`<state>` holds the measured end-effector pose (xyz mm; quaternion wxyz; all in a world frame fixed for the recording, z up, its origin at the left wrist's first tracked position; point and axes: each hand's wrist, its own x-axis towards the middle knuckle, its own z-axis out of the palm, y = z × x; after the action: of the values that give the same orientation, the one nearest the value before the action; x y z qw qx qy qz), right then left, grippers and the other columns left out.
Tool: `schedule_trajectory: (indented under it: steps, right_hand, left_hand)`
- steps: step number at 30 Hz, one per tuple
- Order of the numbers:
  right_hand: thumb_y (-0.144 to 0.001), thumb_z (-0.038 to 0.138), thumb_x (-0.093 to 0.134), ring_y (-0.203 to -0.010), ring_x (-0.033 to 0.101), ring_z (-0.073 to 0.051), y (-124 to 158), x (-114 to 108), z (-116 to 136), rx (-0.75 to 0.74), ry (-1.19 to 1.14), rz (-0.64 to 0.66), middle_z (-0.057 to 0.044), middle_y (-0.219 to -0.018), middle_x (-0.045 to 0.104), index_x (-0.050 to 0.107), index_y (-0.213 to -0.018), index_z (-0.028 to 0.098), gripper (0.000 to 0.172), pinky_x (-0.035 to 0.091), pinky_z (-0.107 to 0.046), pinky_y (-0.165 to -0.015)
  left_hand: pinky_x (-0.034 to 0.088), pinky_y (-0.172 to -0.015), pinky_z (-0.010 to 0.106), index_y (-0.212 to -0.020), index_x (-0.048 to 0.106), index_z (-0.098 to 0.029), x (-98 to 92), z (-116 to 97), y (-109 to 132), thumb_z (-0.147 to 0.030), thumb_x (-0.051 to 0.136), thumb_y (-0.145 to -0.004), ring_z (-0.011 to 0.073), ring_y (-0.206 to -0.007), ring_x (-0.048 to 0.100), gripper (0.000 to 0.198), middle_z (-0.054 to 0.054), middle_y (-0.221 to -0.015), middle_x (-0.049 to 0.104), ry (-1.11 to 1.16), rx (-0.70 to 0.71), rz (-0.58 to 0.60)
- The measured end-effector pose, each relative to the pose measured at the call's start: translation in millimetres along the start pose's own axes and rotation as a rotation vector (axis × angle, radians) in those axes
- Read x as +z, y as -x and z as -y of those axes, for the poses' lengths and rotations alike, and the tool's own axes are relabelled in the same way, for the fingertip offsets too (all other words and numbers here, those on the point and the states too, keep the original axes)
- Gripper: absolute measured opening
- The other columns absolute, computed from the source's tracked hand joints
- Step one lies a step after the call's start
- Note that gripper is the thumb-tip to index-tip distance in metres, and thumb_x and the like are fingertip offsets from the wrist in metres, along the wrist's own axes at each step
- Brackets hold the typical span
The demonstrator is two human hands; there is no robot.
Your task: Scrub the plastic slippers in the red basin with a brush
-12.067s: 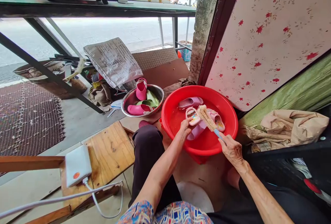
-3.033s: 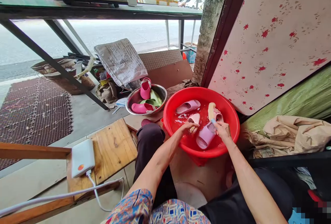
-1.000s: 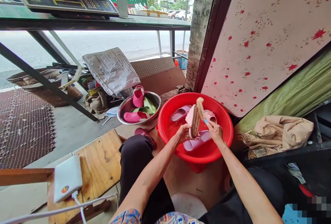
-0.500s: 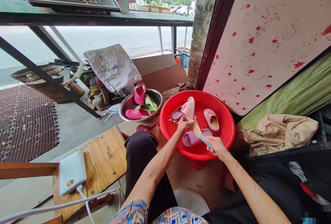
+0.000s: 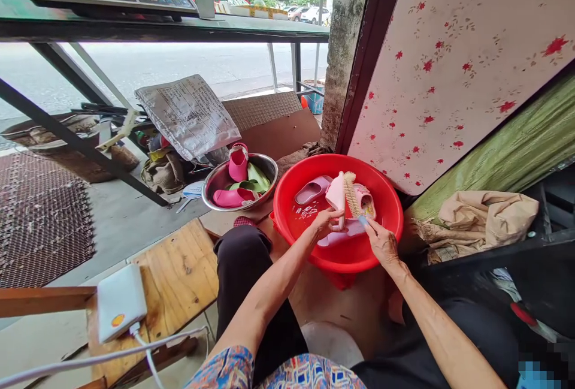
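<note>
My left hand (image 5: 327,223) grips a pale pink slipper (image 5: 335,192) by one end, holding it on edge over the red basin (image 5: 279,212). In my right hand (image 5: 383,243) is a scrubbing brush (image 5: 351,192) with a light blue handle end. Its bristles are up against or very close to the slipper's sole side; exact contact is hard to make out. Inside the basin, another pink slipper (image 5: 367,203) lies behind the brush. One lavender slipper (image 5: 313,190) rests at the far left in shallow water, and a second lavender slipper (image 5: 332,239) is partly hidden below my hands.
Left of the basin, a metal bowl (image 5: 207,197) holds pink clogs (image 5: 234,198) and green footwear (image 5: 255,180). A wooden bench (image 5: 184,269) carries a white power bank (image 5: 121,302) with a cable. A flowered panel (image 5: 404,101) rises behind the basin; beige cloth (image 5: 489,218) lies right.
The pink slipper has turned from lying toe-up to standing on edge. The brush has swung upright, bristles higher beside the slipper, and my right hand has moved slightly up and right.
</note>
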<state>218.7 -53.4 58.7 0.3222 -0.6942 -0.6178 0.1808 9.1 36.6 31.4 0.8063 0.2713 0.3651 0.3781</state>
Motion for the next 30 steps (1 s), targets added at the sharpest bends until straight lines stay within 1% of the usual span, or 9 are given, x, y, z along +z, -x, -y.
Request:
schedule_trajectory:
  steps: [4, 8, 10, 13, 16, 19, 23, 26, 30]
  right_hand:
    - [-0.099, 0.051, 0.05, -0.103, 0.075, -0.03, -29.6, -10.5, 5.7, 0.028, -0.014, -0.084, -0.017, -0.12, 0.082, 0.079, -0.134, 0.019, 0.056, 0.056, -0.034, -0.084]
    - [-0.092, 0.064, 0.061, -0.07, 0.066, -0.022, -43.3, -14.4, 11.5, 0.316, -0.298, 0.015, -0.009, -0.079, 0.077, 0.076, -0.136, 0.014, 0.069, 0.047, -0.028, -0.06]
    - [-0.087, 0.069, 0.066, -0.054, 0.055, -0.017, -40.6, -12.6, 16.4, 0.426, -0.408, 0.121, -0.003, -0.063, 0.067, 0.075, -0.137, 0.012, 0.076, 0.037, -0.025, -0.048]
    - [-0.081, 0.068, 0.072, -0.042, 0.043, -0.012, -26.1, -7.9, 24.6, 0.471, -0.447, 0.246, 0.0, -0.054, 0.06, 0.077, -0.129, 0.01, 0.076, 0.023, -0.022, -0.042]
    - [-0.076, 0.067, 0.074, -0.039, 0.041, -0.011, -7.6, -2.8, 22.8, 0.499, -0.476, 0.413, 0.0, -0.052, 0.059, 0.078, -0.122, 0.009, 0.074, 0.018, -0.021, -0.04]
    - [-0.073, 0.07, 0.074, -0.038, 0.039, -0.011, 6.3, 3.1, 6.6, 0.489, -0.467, 0.521, 0.002, -0.05, 0.057, 0.077, -0.128, 0.012, 0.08, 0.019, -0.022, -0.04]
    - [-0.072, 0.081, 0.067, -0.039, 0.036, -0.011, 18.5, 8.5, -14.1, 0.32, -0.428, 0.398, 0.004, -0.048, 0.051, 0.081, -0.126, 0.009, 0.091, 0.024, -0.026, -0.042]
    - [-0.074, 0.084, 0.063, -0.044, 0.043, -0.014, 20.9, 9.3, -15.9, 0.229, -0.357, 0.256, 0.003, -0.049, 0.051, 0.082, -0.124, 0.007, 0.094, 0.032, -0.028, -0.045]
    - [-0.081, 0.083, 0.056, -0.054, 0.061, -0.021, 6.2, 9.7, -10.6, 0.15, -0.249, 0.064, -0.006, -0.061, 0.068, 0.083, -0.126, 0.012, 0.089, 0.045, -0.03, -0.051]
  left_hand:
    - [0.066, -0.082, 0.049, -0.112, 0.066, -0.016, 4.0, -4.0, 10.8, -0.033, 0.098, -0.068, 0.0292, -0.091, 0.076, 0.057, 0.011, -0.096, 0.072, -0.066, -0.068, 0.12]
    - [0.064, -0.08, 0.046, -0.118, 0.069, -0.018, 5.4, -10.6, 18.3, -0.033, 0.102, -0.055, 0.029, -0.093, 0.075, 0.072, 0.011, -0.106, 0.071, -0.158, -0.024, 0.164]
    - [0.063, -0.078, 0.04, -0.12, 0.071, -0.018, 5.6, -10.9, 18.3, -0.031, 0.104, -0.05, 0.0253, -0.092, 0.072, 0.078, 0.011, -0.113, 0.07, -0.25, 0.068, 0.088]
    - [0.059, -0.074, 0.032, -0.116, 0.072, -0.017, 3.9, -6.4, 13.5, -0.032, 0.106, -0.044, 0.0194, -0.088, 0.068, 0.081, 0.009, -0.115, 0.07, -0.37, 0.223, -0.101]
    - [0.057, -0.075, 0.029, -0.106, 0.071, -0.016, -2.6, -1.1, 3.9, -0.032, 0.107, -0.042, 0.018, -0.087, 0.066, 0.076, 0.005, -0.103, 0.071, -0.396, 0.321, -0.271]
    - [0.057, -0.073, 0.028, -0.1, 0.069, -0.016, -12.0, -1.5, -6.7, -0.03, 0.107, -0.045, 0.0183, -0.085, 0.067, 0.068, 0.004, -0.095, 0.071, -0.347, 0.302, -0.404]
    - [0.058, -0.064, 0.03, -0.099, 0.066, -0.015, -18.5, -7.2, -11.9, -0.029, 0.101, -0.058, 0.0156, -0.073, 0.066, 0.057, 0.004, -0.092, 0.07, -0.21, 0.226, -0.445]
    - [0.06, -0.062, 0.033, -0.1, 0.063, -0.015, -15.4, -8.3, -9.2, -0.036, 0.099, -0.064, 0.0138, -0.063, 0.063, 0.055, 0.003, -0.084, 0.069, -0.176, 0.189, -0.352]
    - [0.065, -0.063, 0.04, -0.106, 0.064, -0.014, -4.9, -3.9, -4.3, -0.045, 0.103, -0.056, 0.0192, -0.067, 0.07, 0.07, 0.006, -0.088, 0.072, -0.134, 0.098, -0.218]
